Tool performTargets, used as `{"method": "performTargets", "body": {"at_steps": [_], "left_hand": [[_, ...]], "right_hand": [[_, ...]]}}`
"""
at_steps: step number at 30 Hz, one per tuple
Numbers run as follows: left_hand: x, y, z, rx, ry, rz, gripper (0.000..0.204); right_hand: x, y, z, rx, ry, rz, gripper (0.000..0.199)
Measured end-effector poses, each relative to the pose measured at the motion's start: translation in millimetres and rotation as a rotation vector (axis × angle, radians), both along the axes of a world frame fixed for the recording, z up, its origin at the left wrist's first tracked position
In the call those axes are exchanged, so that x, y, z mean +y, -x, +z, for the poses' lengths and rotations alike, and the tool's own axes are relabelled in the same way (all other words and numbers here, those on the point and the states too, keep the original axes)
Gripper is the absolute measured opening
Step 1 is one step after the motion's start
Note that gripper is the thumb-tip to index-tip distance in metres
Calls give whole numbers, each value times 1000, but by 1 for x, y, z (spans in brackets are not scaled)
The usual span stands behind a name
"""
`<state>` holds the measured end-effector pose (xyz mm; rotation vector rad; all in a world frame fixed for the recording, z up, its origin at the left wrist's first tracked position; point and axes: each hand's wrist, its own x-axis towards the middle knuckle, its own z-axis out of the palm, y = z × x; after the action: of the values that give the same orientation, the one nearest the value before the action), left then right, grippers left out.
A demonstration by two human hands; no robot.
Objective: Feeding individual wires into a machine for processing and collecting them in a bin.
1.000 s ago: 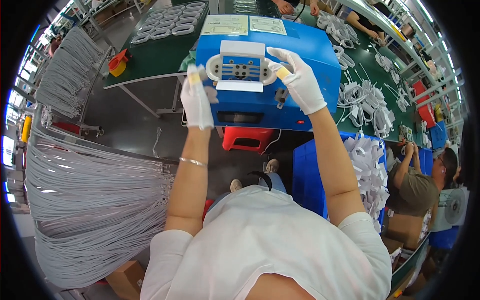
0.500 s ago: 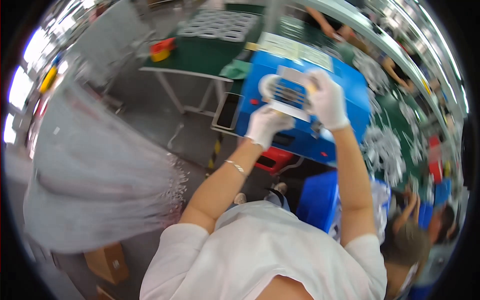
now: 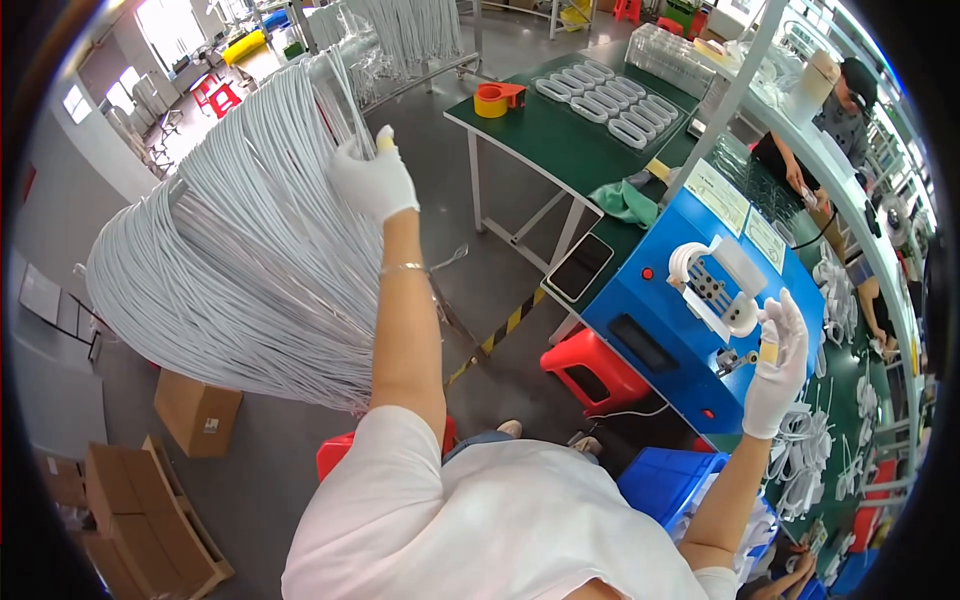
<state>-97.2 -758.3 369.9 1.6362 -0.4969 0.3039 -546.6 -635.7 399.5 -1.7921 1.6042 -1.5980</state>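
My left hand (image 3: 375,178), in a white glove with yellow tape on the thumb, reaches to the hanging bundle of long white cables (image 3: 255,230). Its thumb stands apart from the fingers, which are partly hidden at the strands; no held cable can be made out. On the right, my gloved right hand (image 3: 778,375) is raised with fingers apart and seems empty. It is beside the front of a blue machine (image 3: 625,290). A looped white cable (image 3: 683,262) sits around the machine's metal fixture (image 3: 712,288), between white plates.
A green table (image 3: 530,135) bears white oval parts (image 3: 628,130), a tape dispenser (image 3: 492,100) and a phone (image 3: 580,267). A red stool (image 3: 597,375) and blue bin (image 3: 665,480) stand below. Cardboard boxes (image 3: 197,412) lie left. Co-workers sit along the right-hand bench.
My left hand has left the machine's fixture and swung left to the cable bundle. My right hand has drawn back toward the machine's right side. The view has turned left.
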Motion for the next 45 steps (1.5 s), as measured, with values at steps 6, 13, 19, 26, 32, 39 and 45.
{"method": "performTargets", "body": {"at_steps": [6,13,19,26,32,39,45], "left_hand": [[30,-13,24,-198,-356,-134,24],[117,126,11,466,6,-1836,15],[161,280,-55,-689,-875,-2369,23],[104,172,13,494,209,-2031,21],[99,87,12,678,661,-1932,17],[92,79,4,1028,614,-1692,24],[124,202,-35,891,-111,-2072,24]], "right_hand": [[13,-24,13,10,-17,73,31],[11,-77,47,-200,-279,458,40],[8,-119,84,-547,-873,1083,57],[55,-3,38,-274,-711,507,37],[129,103,-106,-1379,-260,618,71],[162,141,-178,-799,-279,-369,42],[115,27,-81,355,-121,-121,36]]}}
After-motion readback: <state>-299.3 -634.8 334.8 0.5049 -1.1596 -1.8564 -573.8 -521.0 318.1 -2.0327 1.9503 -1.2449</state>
